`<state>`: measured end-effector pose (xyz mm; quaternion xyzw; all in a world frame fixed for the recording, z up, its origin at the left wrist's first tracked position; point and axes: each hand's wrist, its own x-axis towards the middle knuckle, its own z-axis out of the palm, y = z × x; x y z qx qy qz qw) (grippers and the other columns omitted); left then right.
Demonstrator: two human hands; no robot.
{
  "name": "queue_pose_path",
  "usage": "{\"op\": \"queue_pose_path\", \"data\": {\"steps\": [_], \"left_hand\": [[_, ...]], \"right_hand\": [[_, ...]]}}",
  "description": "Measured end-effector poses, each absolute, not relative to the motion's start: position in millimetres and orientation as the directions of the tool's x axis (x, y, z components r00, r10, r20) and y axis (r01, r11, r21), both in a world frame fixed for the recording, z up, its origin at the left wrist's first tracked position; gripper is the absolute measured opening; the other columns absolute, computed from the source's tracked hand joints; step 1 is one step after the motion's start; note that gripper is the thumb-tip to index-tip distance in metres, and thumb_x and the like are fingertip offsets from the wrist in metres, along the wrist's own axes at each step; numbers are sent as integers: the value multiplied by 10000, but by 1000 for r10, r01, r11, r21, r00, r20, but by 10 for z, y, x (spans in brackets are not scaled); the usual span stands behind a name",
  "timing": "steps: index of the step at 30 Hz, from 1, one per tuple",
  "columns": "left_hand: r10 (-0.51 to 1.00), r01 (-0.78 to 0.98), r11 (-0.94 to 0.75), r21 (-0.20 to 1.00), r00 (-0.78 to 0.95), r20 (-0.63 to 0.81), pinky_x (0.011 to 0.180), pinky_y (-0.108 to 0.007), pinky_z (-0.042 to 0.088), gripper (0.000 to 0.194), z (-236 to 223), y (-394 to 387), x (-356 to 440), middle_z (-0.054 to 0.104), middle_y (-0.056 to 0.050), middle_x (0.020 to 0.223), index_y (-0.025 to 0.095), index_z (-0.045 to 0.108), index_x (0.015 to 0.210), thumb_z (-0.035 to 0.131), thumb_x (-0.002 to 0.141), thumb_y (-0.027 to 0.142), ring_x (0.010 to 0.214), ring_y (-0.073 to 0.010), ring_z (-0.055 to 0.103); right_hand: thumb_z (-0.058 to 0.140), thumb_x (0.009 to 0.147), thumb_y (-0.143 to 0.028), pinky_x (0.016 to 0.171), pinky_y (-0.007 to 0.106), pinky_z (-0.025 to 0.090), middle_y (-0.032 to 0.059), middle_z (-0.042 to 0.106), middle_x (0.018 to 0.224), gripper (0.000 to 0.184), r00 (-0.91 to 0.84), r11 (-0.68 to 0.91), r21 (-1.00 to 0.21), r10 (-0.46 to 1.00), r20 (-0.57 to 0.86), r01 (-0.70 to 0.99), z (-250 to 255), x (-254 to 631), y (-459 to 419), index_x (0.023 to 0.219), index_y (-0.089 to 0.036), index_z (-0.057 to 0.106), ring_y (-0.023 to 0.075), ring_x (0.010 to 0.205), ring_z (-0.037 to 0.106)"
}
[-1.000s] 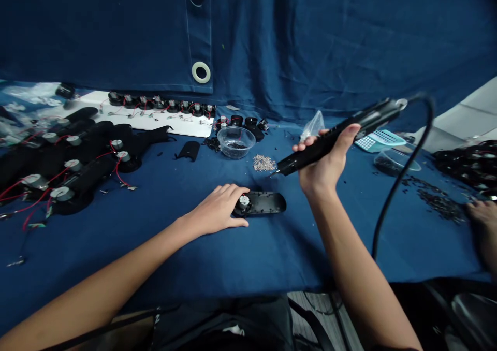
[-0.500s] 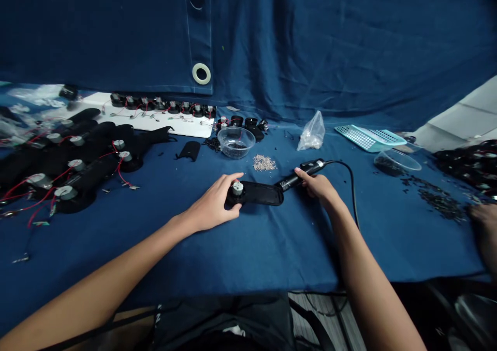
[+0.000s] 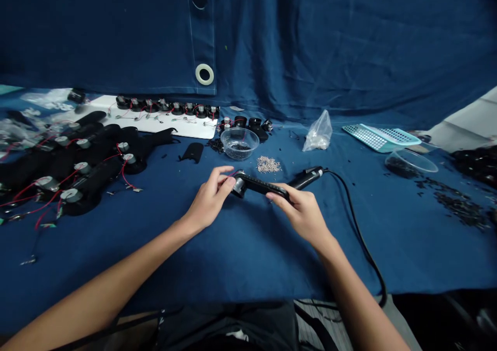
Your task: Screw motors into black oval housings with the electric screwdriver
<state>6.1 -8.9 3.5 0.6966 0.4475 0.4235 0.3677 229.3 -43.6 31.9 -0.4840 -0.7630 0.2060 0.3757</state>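
Between my two hands is a long black plastic housing [image 3: 258, 184] with a small silver motor at its left end, tilted up off the blue cloth. My left hand [image 3: 209, 198] grips it at the motor end, thumb and fingers around it. At the opposite end, my right hand [image 3: 303, 214] pinches the housing. Just beyond the right hand lies a black electric screwdriver [image 3: 308, 177], its cord running off to the right. A pile of small screws [image 3: 267, 164] sits behind the housing.
Several black housings with motors and red wires [image 3: 81, 168] crowd the left. A clear bowl [image 3: 239, 144] of small black parts, a plastic bag [image 3: 318, 132] and a turquoise basket [image 3: 375, 137] stand at the back. Loose black pieces [image 3: 460, 206] lie at right, near another clear bowl [image 3: 413, 160].
My right hand has let go of the electric screwdriver, which now lies on the cloth, and has taken the housing's right end. The housing is now lifted and turned on its side.
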Motion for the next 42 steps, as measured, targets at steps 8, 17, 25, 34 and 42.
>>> {"op": "queue_pose_path", "data": {"steps": [8,17,25,34,42], "left_hand": [[904,620,-355,700,37,425,991,-435,399,518,42,-186,156,611,-83,1146,201,479,1270,635,845,452,1053,-240,589],[924,415,-347,841,-5,383,912,-369,502,437,-32,-119,159,580,-84,1220,206,505,1255,638,848,295,1023,-210,629],[803,398,-577,713,116,585,974,-398,496,524,-38,-115,112,496,-92,1280,237,426,1347,633,865,251,1105,-210,568],[700,375,-711,595,290,653,1049,-419,456,539,15,-188,108,485,-96,1306,227,408,1351,646,868,232,1223,-222,496],[732,369,-679,635,269,626,1023,-393,497,526,12,-177,102,509,-84,1293,231,431,1343,649,864,261,1179,-217,555]], "right_hand": [[524,923,-310,642,257,518,45,725,866,306,-178,490,-576,840,512,654,191,2055,-518,1168,-171,645,160,633,658],[509,930,-295,747,267,529,47,719,932,345,-227,426,-657,901,369,623,213,2063,-549,1239,-180,611,175,784,687],[647,819,-462,1002,366,456,85,509,1366,646,-302,60,-998,952,49,26,213,2073,-321,1380,-258,399,207,1218,526],[711,777,-372,853,301,526,55,612,1120,486,-292,-100,-987,955,-59,-126,275,1941,-181,1211,-220,552,162,987,602],[775,706,-293,669,272,537,26,629,951,465,-266,-86,-974,964,-29,-208,212,1936,-169,1113,-211,568,129,764,608]]}}
